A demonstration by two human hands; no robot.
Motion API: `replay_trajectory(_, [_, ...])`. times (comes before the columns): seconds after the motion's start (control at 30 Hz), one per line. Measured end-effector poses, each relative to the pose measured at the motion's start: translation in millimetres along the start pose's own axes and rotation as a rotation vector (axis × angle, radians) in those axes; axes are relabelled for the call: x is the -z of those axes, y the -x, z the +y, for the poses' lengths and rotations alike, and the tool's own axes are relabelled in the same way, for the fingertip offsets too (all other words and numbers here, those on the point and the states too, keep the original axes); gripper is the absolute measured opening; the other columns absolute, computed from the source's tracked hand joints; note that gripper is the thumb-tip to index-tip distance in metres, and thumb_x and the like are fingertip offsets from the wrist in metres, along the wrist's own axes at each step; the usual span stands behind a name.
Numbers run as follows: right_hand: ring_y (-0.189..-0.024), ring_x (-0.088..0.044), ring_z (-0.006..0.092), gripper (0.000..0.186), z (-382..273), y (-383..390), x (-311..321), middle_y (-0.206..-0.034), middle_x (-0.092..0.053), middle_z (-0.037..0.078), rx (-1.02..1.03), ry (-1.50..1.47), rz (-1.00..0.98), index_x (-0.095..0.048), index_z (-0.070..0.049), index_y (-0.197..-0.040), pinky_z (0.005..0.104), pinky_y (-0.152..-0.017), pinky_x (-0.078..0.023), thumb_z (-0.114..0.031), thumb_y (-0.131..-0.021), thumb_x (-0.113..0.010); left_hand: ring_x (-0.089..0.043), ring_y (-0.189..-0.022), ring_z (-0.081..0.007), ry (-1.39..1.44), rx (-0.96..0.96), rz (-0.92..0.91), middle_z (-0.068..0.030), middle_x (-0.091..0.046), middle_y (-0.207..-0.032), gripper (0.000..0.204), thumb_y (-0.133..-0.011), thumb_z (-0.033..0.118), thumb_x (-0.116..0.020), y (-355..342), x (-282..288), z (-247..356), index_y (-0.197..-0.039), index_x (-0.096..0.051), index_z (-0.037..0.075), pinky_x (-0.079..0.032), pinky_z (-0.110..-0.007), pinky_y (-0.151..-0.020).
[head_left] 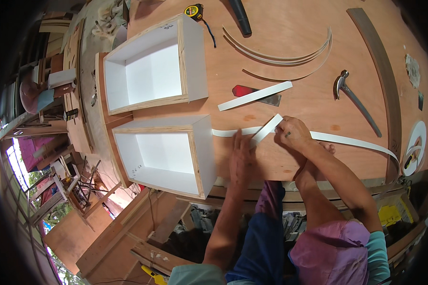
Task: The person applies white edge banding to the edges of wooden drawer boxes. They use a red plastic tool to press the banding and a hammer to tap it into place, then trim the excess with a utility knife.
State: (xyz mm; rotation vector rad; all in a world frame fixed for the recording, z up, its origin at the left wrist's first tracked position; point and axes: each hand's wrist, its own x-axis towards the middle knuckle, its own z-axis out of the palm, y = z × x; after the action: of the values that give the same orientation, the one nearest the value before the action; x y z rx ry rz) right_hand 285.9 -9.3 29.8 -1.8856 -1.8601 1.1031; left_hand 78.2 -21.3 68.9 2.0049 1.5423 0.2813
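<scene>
A short white edging strip [267, 129] lies slanted across a long white edging strip [354, 141] on the wooden table. My right hand [294, 134] is closed, its fingertips pinching the short strip near its upper end. My left hand [240, 154] is at the strip's lower end, fingers stretched out and slightly blurred; whether it touches the strip is hard to see. Behind my right wrist, a bare limb, apparently my raised lower leg [311, 183], reaches the table beside the long strip. Another short white strip [257, 96] rests over a red-and-grey flat tool [273, 99].
Two white open boxes [198, 164] [193, 61] stand at left. A hammer [354, 99], brown board [378, 61], curved thin strips [280, 61], tape measure [193, 12] and white roll [416, 137] lie around. Another person [33, 92] sits far left.
</scene>
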Motion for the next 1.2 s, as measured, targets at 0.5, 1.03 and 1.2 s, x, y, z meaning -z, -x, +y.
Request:
replay_trajectory(0.5, [-0.093,-0.067,0.0324,0.024,33.2,42.5,59.2,-0.093,-0.071,0.016,-0.189,0.102,-0.398,-0.069,-0.010,-0.098,0.0443,-0.085,-0.051,-0.018,-0.076,-0.066,-0.033,-0.138,-0.0471,-0.147,0.039,-0.395,-0.0309,-0.034,-0.150,0.037,-0.091,-0.002,-0.049,-5.3,7.6,-39.5,-0.128,-0.047,-0.006,-0.039,-0.050,-0.108])
replay_trajectory(1.03, [-0.091,-0.065,0.0329,0.024,43.2,60.7,53.1,-0.096,-0.070,0.018,-0.281,0.386,-0.141,-0.071,-0.005,-0.099,0.0428,-0.080,-0.052,-0.015,-0.078,-0.067,-0.031,-0.141,-0.0456,-0.163,0.019,-0.384,-0.0273,-0.030,-0.154,0.039,-0.088,-0.003,-0.047,-4.9,14.2,-41.7,-0.127,-0.050,-0.004,-0.034,-0.052,-0.112])
replay_trajectory(1.2, [-0.105,-0.058,0.0321,0.030,18.1,89.1,50.1,-0.118,-0.063,0.018,-0.113,0.526,-0.082,-0.069,-0.002,-0.104,0.0469,-0.087,-0.047,-0.017,-0.078,-0.070,-0.030,-0.140,-0.0468,-0.167,0.048,-0.351,-0.0275,-0.030,-0.154,0.035,-0.087,-0.002,-0.053,4.8,5.1,-47.9,-0.122,-0.052,-0.001,-0.035,-0.053,-0.111])
